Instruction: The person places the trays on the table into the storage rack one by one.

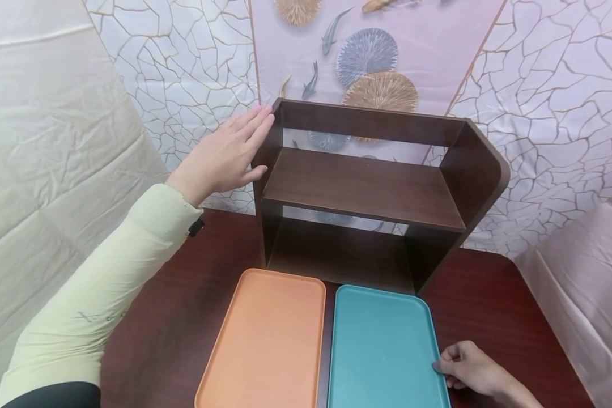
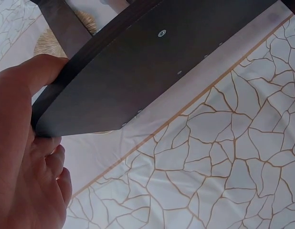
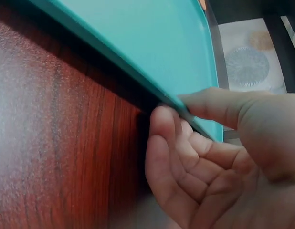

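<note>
On reddish counter (image 1: 494,306): apparently steadying two-tier shelf (image 1: 362,187) with left hand (image 1: 229,150), fingers straight; pinching teal tray (image 1: 382,345) rim with right hand (image 1: 470,367).

Up top, the head camera looks forward and down over the desk (image 1: 494,306) to its far edge; left wrist is in close on the outer side of the shelf (image 2: 119,81), right wrist close along the teal tray (image 3: 138,38); head shares one with each.
</note>
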`<state>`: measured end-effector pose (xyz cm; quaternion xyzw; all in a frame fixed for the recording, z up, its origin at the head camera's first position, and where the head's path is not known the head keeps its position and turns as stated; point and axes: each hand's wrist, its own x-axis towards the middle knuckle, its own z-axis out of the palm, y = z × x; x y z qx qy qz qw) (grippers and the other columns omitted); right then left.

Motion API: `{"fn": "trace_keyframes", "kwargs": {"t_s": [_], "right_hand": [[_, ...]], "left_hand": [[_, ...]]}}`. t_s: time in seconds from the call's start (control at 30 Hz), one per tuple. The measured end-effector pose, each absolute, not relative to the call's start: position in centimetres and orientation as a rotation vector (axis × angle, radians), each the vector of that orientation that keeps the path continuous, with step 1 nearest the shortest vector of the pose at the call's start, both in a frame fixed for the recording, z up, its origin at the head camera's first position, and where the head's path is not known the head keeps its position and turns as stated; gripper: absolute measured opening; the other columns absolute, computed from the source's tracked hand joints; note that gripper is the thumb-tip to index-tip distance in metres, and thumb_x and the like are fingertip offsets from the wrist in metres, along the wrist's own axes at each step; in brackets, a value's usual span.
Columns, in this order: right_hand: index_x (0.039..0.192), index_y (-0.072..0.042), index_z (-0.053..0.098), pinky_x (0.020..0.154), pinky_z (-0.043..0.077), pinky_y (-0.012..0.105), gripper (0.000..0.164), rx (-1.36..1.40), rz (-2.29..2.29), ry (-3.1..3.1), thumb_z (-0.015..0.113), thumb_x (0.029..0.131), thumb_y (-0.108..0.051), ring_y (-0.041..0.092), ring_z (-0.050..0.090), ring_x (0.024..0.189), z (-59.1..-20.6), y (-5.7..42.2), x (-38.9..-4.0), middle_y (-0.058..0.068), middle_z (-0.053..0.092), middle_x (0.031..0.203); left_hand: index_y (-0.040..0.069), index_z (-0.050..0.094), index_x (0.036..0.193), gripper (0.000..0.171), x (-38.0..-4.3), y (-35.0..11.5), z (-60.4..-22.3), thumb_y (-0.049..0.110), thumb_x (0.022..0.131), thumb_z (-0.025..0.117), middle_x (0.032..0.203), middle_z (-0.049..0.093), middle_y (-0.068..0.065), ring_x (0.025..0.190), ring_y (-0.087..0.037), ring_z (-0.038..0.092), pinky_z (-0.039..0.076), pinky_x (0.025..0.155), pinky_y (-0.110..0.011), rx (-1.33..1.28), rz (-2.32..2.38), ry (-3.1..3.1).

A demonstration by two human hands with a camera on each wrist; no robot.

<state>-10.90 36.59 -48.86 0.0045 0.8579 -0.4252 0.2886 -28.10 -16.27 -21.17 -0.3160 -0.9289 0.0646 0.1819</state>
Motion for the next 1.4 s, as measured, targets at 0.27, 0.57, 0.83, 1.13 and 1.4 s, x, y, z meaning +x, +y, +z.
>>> {"fn": "trace_keyframes", "kwargs": {"t_s": [0.27,0.57,0.83,1.13,1.4], "right_hand": [[0.078,-0.011,0.055,0.076,0.066,0.037,0.026,-0.042,-1.262,2.159,0.059,0.104,-0.011,0.014,0.069,0.081,-48.8,37.1,-10.9,-0.003,0.056,0.071],[0.098,0.002,0.067,0.087,0.066,0.046,0.023,-0.061,-1.376,2.034,0.053,0.108,-0.014,0.021,0.077,0.097,-48.8,37.3,-10.9,0.007,0.076,0.096],[0.108,0.009,0.07,0.088,0.066,0.042,0.029,-0.113,-1.431,2.007,0.05,0.109,-0.013,0.018,0.077,0.1,-49.0,37.3,-10.5,0.013,0.079,0.104],[0.111,0.01,0.07,0.087,0.066,0.039,0.03,-0.12,-1.454,2.005,0.05,0.11,-0.012,0.016,0.078,0.099,-48.8,37.1,-10.1,0.014,0.079,0.106],[0.116,0.012,0.069,0.086,0.066,0.038,0.032,-0.119,-1.458,2.02,0.05,0.11,-0.013,0.018,0.078,0.098,-47.7,36.8,-10.2,0.015,0.08,0.107]], "left_hand": [[-0.004,0.015,0.167,0.086,-28.1,-16.2,-21.3,0.033,0.104,0.06,0.178,0.012,-0.019,0.167,-0.035,0.013,0.018,0.135,-0.053,-0.892,0.156,-2.62],[-0.004,0.013,0.167,0.086,-28.1,-16.3,-21.2,0.033,0.104,0.058,0.178,0.01,-0.019,0.167,-0.034,0.011,0.016,0.136,-0.053,-0.894,0.159,-2.633],[-0.004,0.011,0.167,0.085,-28.1,-16.3,-21.2,0.033,0.105,0.056,0.178,0.01,-0.019,0.167,-0.034,0.011,0.016,0.136,-0.053,-0.891,0.171,-2.637],[-0.004,0.013,0.167,0.086,-28.1,-16.3,-21.2,0.034,0.105,0.057,0.178,0.01,-0.019,0.167,-0.034,0.011,0.016,0.136,-0.053,-0.898,0.166,-2.626],[-0.005,0.014,0.167,0.086,-28.1,-16.2,-21.2,0.034,0.104,0.058,0.178,0.011,-0.02,0.167,-0.035,0.011,0.016,0.136,-0.053,-0.897,0.181,-2.613]]}}
